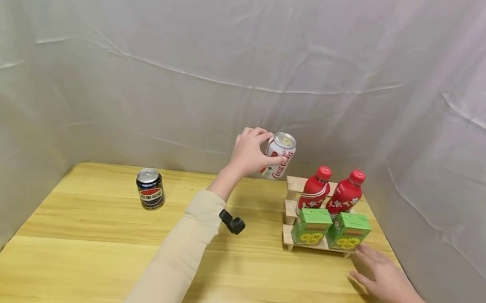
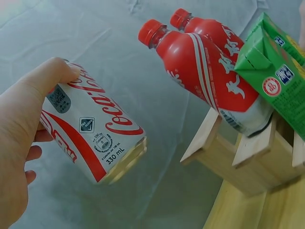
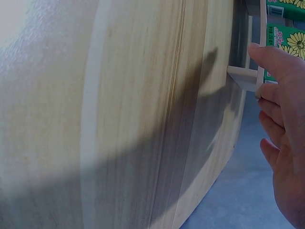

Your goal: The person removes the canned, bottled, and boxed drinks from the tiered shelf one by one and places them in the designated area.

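My left hand (image 1: 253, 152) grips a white and red Coca-Cola can (image 1: 278, 159) between thumb and fingers. The can is raised in the air, slightly tilted, to the left of a tiered wooden rack (image 1: 288, 235). In the left wrist view, the can's base (image 2: 126, 162) points toward the rack, with the thumb across its side. My right hand (image 1: 382, 277) is at the rack's front right corner, fingers extended and fingertips right by the lowest tier. The nearest green drink carton (image 1: 348, 233) stands just beyond those fingertips.
Another green carton (image 1: 311, 228) sits beside it on the front tier. Behind them stand two red bottles, a left bottle (image 1: 315, 188) and a right bottle (image 1: 346, 192). A dark Pepsi can (image 1: 151, 190) stands upright on the wooden table (image 1: 80, 263). Grey curtain (image 1: 190, 60) hangs around the table.
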Available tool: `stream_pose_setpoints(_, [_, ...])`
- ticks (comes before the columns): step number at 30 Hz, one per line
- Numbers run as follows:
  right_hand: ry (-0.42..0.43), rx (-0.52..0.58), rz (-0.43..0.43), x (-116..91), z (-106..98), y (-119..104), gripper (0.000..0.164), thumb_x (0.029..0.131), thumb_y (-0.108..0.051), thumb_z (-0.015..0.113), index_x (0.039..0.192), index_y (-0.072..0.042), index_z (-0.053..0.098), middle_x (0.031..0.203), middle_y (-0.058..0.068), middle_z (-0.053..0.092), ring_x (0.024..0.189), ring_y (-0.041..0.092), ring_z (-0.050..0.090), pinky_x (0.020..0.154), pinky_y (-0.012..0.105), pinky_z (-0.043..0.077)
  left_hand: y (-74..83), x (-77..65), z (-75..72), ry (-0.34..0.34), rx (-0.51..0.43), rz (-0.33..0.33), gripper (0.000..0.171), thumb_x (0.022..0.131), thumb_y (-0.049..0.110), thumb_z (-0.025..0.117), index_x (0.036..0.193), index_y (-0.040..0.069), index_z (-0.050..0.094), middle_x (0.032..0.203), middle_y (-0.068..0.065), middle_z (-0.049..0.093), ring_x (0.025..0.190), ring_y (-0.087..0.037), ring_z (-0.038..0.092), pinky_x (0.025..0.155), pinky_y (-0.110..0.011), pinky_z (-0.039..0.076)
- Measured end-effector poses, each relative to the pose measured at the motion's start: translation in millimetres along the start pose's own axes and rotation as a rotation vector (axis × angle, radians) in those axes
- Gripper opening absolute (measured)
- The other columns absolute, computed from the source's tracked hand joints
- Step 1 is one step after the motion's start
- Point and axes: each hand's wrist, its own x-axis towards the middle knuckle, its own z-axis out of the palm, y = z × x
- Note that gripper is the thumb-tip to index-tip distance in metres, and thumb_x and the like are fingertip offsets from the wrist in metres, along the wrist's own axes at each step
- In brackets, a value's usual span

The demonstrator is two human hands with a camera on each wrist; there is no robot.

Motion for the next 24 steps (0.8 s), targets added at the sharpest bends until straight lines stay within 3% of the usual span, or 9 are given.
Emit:
stream_pose_setpoints(14, [-0.034, -0.006, 0.009, -3, 5, 2, 0.061, 0.083, -0.044, 0.072, 0.126, -0.001, 0.062, 0.138, 0.028, 0.051, 0.119, 0.053, 0.051, 0.101, 0.061, 0.036, -26.2, -43.8, -21.8, 0.033, 0.051, -0.012, 0.072, 0.07, 0.06, 0.077, 0.125, 0.015, 0.065, 0.124, 0.0, 0.06, 0.118, -0.022, 0.045, 0.098, -0.045, 0.037])
stream_pose_setpoints(24, [0.009, -0.005, -0.014, -4, 9, 2, 0.06, 0.081, -0.041, 0.075, 0.124, -0.001, 0.063, 0.136, 0.028, 0.053, 0.117, 0.052, 0.053, 0.1, 0.061, 0.036, -51.4, -75.7, -32.3, 0.077, 0.132, -0.009, 0.068, 0.07, 0.059, 0.077, 0.12, 0.014, 0.066, 0.12, -0.002, 0.062, 0.114, -0.024, 0.047, 0.093, -0.047, 0.038])
